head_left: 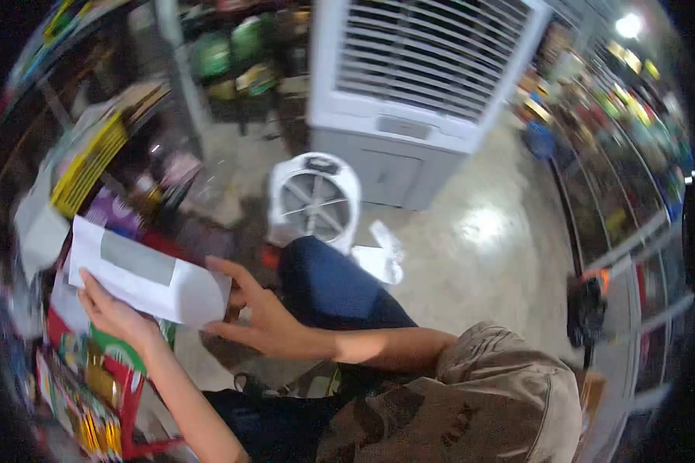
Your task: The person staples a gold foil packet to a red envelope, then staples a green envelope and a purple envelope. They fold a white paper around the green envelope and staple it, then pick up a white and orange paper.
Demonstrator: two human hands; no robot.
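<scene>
Head view: the white packet (pixel 153 279) is held up above the floor (pixel 459 297), left hand (pixel 122 318) clasping its near long edge, right hand (pixel 256 312) bracketing its rounded end between thumb and fingers; seemingly a two-handed handling step, so moving it calls for steady support; fingers beneath are hidden, markings too blurred to read

1. A tall white and gray air cooler (pixel 386 147) with dark horizontal slats, standing toward the far edge of the floor (pixel 471 285).
2. A white, round, spoked object (pixel 314 204) like a fan, just in front of it.
3. A rack (pixel 598 189) of blurred, colorful goods along the floor's right edge.
4. A yellow slatted basket (pixel 89 170) on the left.
5. Green bundles (pixel 228 52), blurred, beyond the floor's far left corner.
</scene>
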